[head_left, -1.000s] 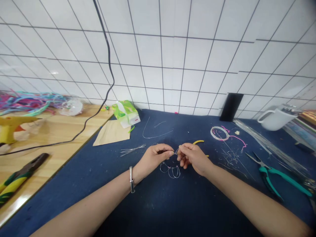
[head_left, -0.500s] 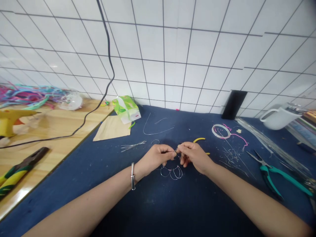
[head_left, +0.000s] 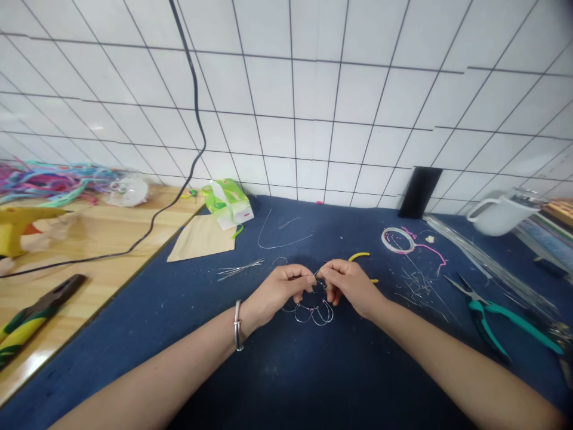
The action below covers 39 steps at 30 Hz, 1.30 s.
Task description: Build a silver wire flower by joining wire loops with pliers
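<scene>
My left hand (head_left: 286, 283), a silver bangle on its wrist, pinches thin silvery wire between thumb and fingertips. Close beside it, my right hand (head_left: 344, 283) pinches the same wirework from the other side. Below the fingertips hangs or lies a piece of bent wire loops (head_left: 319, 315), petal-like, with small pinkish spots where they join. Whether these loops connect to the wire in my fingers is hard to make out. Behind my right hand, yellow-handled pliers (head_left: 359, 255) are mostly hidden.
Straight wire pieces (head_left: 240, 270) lie left of my hands. Teal-handled pliers (head_left: 501, 313), wire scraps (head_left: 421, 286), a white ring spool (head_left: 398, 240) and a wire bundle (head_left: 483, 251) are on the right. A white mug (head_left: 504, 214) stands at the back; heavy pliers (head_left: 40, 313) and a yellow glue gun (head_left: 18, 230) sit left.
The view has shifted slightly. Both hands stay close together with fingers pinched, and the wire between them has turned a little, showing a small loop near the right fingers.
</scene>
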Each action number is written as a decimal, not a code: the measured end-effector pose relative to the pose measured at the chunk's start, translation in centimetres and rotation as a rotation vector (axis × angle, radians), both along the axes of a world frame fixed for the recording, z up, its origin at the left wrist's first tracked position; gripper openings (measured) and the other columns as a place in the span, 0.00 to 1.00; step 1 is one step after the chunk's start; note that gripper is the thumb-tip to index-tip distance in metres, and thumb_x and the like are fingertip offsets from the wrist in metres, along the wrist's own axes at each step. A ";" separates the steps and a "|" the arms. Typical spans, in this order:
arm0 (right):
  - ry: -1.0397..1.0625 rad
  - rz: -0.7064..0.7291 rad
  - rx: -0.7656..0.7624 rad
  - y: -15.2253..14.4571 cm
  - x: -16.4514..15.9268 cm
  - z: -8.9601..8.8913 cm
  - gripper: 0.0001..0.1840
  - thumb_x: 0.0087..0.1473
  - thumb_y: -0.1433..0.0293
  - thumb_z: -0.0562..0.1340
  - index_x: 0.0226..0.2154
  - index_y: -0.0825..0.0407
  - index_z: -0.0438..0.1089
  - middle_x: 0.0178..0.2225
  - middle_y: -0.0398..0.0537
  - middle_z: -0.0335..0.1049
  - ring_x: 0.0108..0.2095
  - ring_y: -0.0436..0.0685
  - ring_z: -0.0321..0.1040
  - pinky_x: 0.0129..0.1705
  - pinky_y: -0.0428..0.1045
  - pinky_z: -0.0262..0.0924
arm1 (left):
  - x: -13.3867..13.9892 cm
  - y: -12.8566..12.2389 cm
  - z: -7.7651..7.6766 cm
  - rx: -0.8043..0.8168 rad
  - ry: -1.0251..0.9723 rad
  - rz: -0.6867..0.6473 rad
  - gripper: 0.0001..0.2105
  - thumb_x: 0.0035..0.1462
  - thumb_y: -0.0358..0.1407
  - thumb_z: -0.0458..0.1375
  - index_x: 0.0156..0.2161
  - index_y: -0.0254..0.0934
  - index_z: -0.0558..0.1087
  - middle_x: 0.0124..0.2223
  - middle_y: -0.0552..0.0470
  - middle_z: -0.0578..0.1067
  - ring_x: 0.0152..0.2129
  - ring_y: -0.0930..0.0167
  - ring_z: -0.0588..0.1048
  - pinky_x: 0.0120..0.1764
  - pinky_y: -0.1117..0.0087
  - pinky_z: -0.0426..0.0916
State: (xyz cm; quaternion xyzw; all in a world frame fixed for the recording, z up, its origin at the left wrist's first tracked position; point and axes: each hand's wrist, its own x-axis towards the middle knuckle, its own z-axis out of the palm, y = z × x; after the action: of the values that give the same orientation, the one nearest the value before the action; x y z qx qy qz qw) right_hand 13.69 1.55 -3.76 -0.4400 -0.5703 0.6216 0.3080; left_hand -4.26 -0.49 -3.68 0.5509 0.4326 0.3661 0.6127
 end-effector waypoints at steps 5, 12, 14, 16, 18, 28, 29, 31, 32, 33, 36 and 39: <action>-0.079 -0.005 0.099 0.0 0.3 -0.1 0.14 0.53 0.59 0.55 0.30 0.53 0.66 0.16 0.39 0.62 0.15 0.46 0.59 0.17 0.42 0.57 | 0.0 0.0 0.1 -0.023 -0.024 -0.036 0.08 0.52 0.38 0.56 0.29 0.34 0.71 0.27 0.53 0.70 0.19 0.79 0.63 0.24 0.76 0.56; -0.155 -0.002 0.183 -0.1 0.5 -0.1 0.15 0.54 0.58 0.54 0.30 0.52 0.67 0.13 0.37 0.58 0.13 0.45 0.54 0.16 0.41 0.52 | 0.0 -0.1 0.0 -0.052 -0.066 -0.041 0.11 0.55 0.40 0.53 0.31 0.34 0.72 0.28 0.52 0.72 0.18 0.78 0.64 0.25 0.74 0.58; -0.162 0.002 0.196 -0.1 0.4 0.1 0.15 0.54 0.58 0.54 0.30 0.52 0.67 0.12 0.37 0.57 0.13 0.45 0.54 0.17 0.41 0.50 | 0.0 -0.1 -0.1 -0.053 -0.075 -0.042 0.12 0.55 0.41 0.53 0.32 0.34 0.72 0.28 0.51 0.72 0.18 0.78 0.64 0.25 0.74 0.58; -0.164 0.007 0.195 -0.2 0.4 0.2 0.15 0.54 0.58 0.54 0.30 0.52 0.66 0.12 0.37 0.57 0.13 0.45 0.54 0.17 0.41 0.49 | 0.0 -0.1 -0.1 -0.055 -0.079 -0.036 0.12 0.56 0.41 0.52 0.32 0.34 0.72 0.28 0.51 0.72 0.18 0.78 0.64 0.25 0.74 0.59; -0.153 0.007 0.183 -0.2 0.4 0.2 0.15 0.54 0.58 0.54 0.30 0.52 0.66 0.12 0.36 0.57 0.13 0.45 0.53 0.16 0.41 0.48 | 0.0 -0.1 0.0 -0.061 -0.081 -0.033 0.13 0.56 0.42 0.52 0.32 0.34 0.72 0.28 0.51 0.72 0.18 0.78 0.64 0.25 0.74 0.59; -0.074 0.021 0.144 -0.3 0.2 0.0 0.17 0.54 0.57 0.53 0.34 0.52 0.68 0.12 0.36 0.56 0.12 0.45 0.51 0.15 0.42 0.49 | -0.1 0.0 -0.1 -0.064 -0.088 -0.055 0.10 0.54 0.40 0.55 0.31 0.34 0.71 0.29 0.52 0.72 0.18 0.79 0.63 0.25 0.75 0.58; -0.072 0.025 0.142 -0.3 0.2 0.0 0.17 0.54 0.57 0.53 0.35 0.52 0.68 0.12 0.35 0.56 0.12 0.45 0.51 0.15 0.42 0.49 | -0.1 0.0 0.0 -0.063 -0.084 -0.055 0.11 0.54 0.41 0.54 0.30 0.34 0.71 0.28 0.52 0.72 0.17 0.79 0.63 0.25 0.75 0.58; -0.066 0.025 0.136 -0.4 0.1 0.0 0.17 0.54 0.58 0.54 0.37 0.52 0.68 0.12 0.35 0.56 0.12 0.45 0.51 0.16 0.42 0.49 | -0.1 0.0 0.0 -0.064 -0.078 -0.050 0.11 0.55 0.41 0.54 0.30 0.34 0.71 0.28 0.52 0.72 0.17 0.79 0.63 0.25 0.74 0.58; -0.061 0.020 0.131 -0.4 0.1 0.0 0.17 0.54 0.58 0.54 0.38 0.52 0.67 0.12 0.35 0.56 0.12 0.45 0.51 0.16 0.42 0.49 | -0.1 0.0 0.1 -0.064 -0.077 -0.049 0.11 0.55 0.41 0.54 0.30 0.34 0.71 0.28 0.52 0.72 0.18 0.79 0.63 0.25 0.74 0.58; -0.056 0.014 0.126 -0.4 0.2 0.0 0.16 0.54 0.58 0.54 0.38 0.52 0.67 0.13 0.35 0.56 0.12 0.45 0.52 0.16 0.42 0.50 | -0.1 0.0 0.1 -0.065 -0.077 -0.049 0.11 0.54 0.41 0.54 0.30 0.34 0.71 0.28 0.52 0.72 0.18 0.79 0.63 0.25 0.74 0.58; -0.047 0.005 0.119 -0.4 0.2 -0.1 0.16 0.53 0.59 0.54 0.38 0.52 0.67 0.13 0.35 0.56 0.13 0.45 0.52 0.16 0.42 0.51 | -0.1 0.0 0.0 -0.063 -0.071 -0.059 0.11 0.53 0.41 0.56 0.30 0.34 0.71 0.28 0.52 0.71 0.18 0.79 0.63 0.25 0.75 0.58; -0.051 0.019 0.129 -0.4 0.2 -0.1 0.15 0.53 0.59 0.54 0.38 0.52 0.67 0.13 0.35 0.56 0.13 0.45 0.52 0.16 0.42 0.51 | -0.1 0.0 -0.1 -0.053 -0.065 -0.059 0.10 0.52 0.41 0.57 0.30 0.34 0.70 0.28 0.53 0.71 0.18 0.79 0.63 0.25 0.75 0.58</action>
State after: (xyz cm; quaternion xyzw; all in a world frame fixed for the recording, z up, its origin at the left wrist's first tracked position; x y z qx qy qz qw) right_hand 13.85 1.17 -3.87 -0.4296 -0.6209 0.5750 0.3152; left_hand -4.35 -0.47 -3.73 0.5351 0.4055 0.3538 0.6512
